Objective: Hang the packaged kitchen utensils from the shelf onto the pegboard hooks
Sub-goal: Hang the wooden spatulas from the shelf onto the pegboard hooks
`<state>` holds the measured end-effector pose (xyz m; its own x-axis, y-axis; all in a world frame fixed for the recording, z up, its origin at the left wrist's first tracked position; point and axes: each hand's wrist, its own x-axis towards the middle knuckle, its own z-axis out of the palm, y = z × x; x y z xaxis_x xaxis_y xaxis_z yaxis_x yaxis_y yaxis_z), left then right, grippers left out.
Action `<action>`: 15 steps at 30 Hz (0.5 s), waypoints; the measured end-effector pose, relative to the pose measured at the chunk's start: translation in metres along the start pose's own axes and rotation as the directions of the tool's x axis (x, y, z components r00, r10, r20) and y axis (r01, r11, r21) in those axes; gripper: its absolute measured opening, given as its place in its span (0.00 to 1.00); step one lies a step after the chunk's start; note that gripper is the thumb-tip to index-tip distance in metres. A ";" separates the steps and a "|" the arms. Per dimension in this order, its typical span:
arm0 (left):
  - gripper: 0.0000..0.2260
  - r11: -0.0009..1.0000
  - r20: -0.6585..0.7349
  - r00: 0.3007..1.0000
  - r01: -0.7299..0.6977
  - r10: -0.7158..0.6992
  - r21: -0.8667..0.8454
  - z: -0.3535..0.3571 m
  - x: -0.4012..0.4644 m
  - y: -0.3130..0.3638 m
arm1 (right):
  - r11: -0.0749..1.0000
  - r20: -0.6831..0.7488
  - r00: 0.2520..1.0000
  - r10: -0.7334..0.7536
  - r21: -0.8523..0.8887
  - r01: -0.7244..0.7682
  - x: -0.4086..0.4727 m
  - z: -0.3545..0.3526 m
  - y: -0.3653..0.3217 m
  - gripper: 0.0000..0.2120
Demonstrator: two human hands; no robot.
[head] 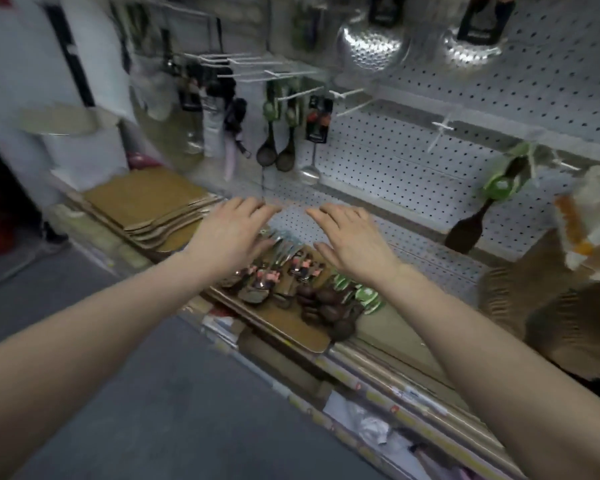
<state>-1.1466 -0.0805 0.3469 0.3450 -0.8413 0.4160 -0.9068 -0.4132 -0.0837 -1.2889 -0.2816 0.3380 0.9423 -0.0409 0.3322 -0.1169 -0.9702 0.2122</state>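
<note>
A pile of packaged utensils [291, 271] lies on the shelf [388, 341]: metal forks and spoons with pink-and-black cards, plus dark ladles [326, 306] with green tags. My left hand [232, 233] hovers palm down over the pile's left side, fingers spread, holding nothing. My right hand [350, 237] hovers over its right side, also empty with fingers apart. Above is the white pegboard [413, 161] with white hooks [302, 93]. Two dark ladles [274, 147] and a black spatula [471, 226] hang there.
Stacked brown boards [146, 202] lie on the shelf at left. Metal colanders [371, 43] hang at the top. Woven brown mats [551, 306] and a brush [572, 226] sit at right. Grey floor [153, 410] lies below the shelf edge.
</note>
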 end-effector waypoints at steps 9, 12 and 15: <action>0.27 0.943 0.101 0.937 0.328 -0.333 0.063 -0.003 -0.100 -0.167 | 0.970 -0.005 0.978 -0.210 0.127 0.209 0.144 0.047 -0.144 0.30; 0.26 0.915 0.105 0.910 0.398 -0.402 0.063 0.008 -0.121 -0.203 | 0.954 0.008 0.966 -0.257 0.161 0.253 0.182 0.070 -0.177 0.30; 0.26 0.887 0.119 0.879 0.457 -0.461 0.064 0.026 -0.131 -0.236 | 0.938 0.021 0.958 -0.285 0.212 0.275 0.217 0.098 -0.201 0.30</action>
<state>-0.9718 0.1183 0.2880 0.7505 -0.5905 0.2968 -0.6314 -0.7733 0.0582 -1.0302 -0.1192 0.2774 0.9429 0.2326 0.2383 0.2155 -0.9718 0.0957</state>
